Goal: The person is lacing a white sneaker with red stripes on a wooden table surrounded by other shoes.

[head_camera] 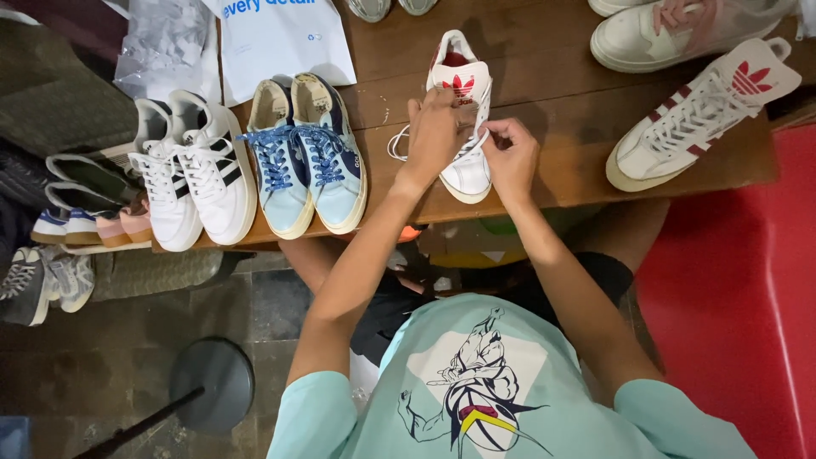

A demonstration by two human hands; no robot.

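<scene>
A white sneaker (466,174) with a red tongue mark and red lining stands on the brown wooden table (561,76), toe toward me. My left hand (435,129) lies over its left side, fingers pinching the white lace near the eyelets. My right hand (510,153) grips the lace on the shoe's right side. A loop of lace (396,146) hangs out to the left of the shoe.
A light blue pair (308,153) and a white pair with black stripes (194,170) sit to the left. A white and maroon high-top (701,115) lies at right, another white shoe (654,34) behind it. More shoes (76,223) stand far left. A white bag (280,38) lies at back.
</scene>
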